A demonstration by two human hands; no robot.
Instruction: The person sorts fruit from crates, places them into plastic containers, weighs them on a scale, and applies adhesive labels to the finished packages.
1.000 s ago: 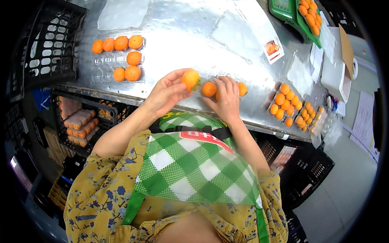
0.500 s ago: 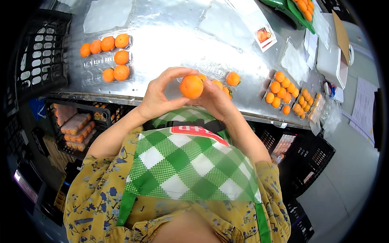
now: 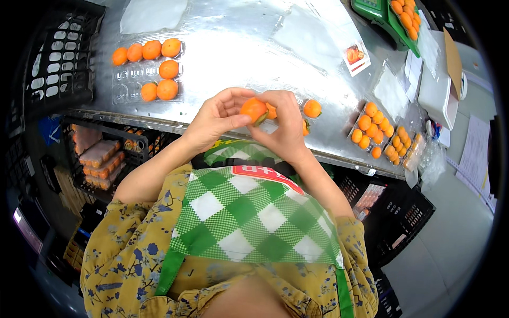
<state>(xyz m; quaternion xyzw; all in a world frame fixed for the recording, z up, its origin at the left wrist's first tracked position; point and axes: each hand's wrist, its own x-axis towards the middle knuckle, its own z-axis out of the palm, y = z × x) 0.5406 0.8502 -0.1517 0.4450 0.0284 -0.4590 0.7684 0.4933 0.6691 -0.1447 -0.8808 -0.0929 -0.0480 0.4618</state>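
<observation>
Above the near edge of the metal table, an orange persimmon [image 3: 251,109] is held between my two hands. My left hand [image 3: 218,121] closes on its left side with thumb and fingers. My right hand [image 3: 284,125] curls over its right side, fingertips on top and thumb near the green leafy cap, which points down to the right. Partly hidden behind my right hand is a clear plastic tray with a few persimmons, one persimmon [image 3: 312,108] showing at its right. To the left lies another clear tray [image 3: 123,90], with several persimmons along its far row and right side.
A black crate [image 3: 62,58] stands at the far left. On the right are filled fruit trays [image 3: 370,127] and a green scale [image 3: 377,21] carrying more fruit. Below the table edge [image 3: 127,121], crates hold packed trays [image 3: 102,159]. A printed sheet [image 3: 356,55] lies at the back.
The persimmon has been turned, so its green cap now shows at the lower right. My right hand has come round onto it from behind. The whole view has shifted slightly.
</observation>
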